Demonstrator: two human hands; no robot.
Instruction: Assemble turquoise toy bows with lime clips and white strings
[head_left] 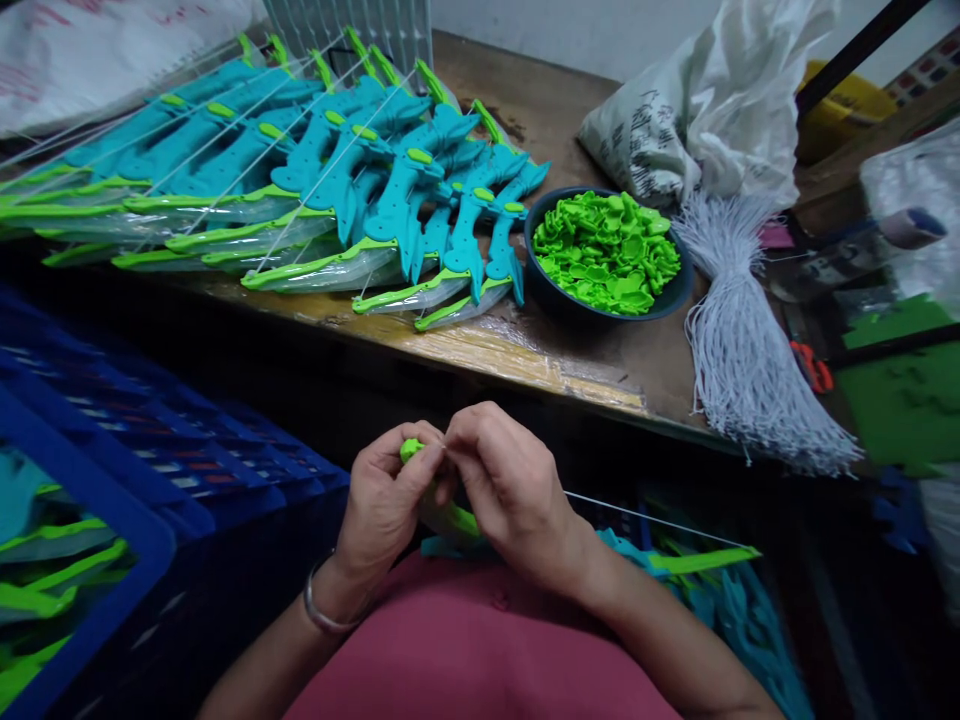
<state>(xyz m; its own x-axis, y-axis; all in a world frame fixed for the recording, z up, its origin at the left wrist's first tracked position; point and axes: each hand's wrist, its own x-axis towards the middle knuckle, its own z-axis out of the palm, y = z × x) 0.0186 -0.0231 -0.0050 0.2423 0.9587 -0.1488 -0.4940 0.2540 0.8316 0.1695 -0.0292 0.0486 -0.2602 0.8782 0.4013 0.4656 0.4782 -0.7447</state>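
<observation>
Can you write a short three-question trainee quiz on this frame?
1. True or false: the dark bowl holds green plastic pieces.
2. What lies just right of the bowl? A) bundle of white strings B) scissors C) tape roll
3. Fill in: the left hand and right hand meet at the green ____ of a toy bow.

Key: 1 true; 2 A; 3 tip.
</observation>
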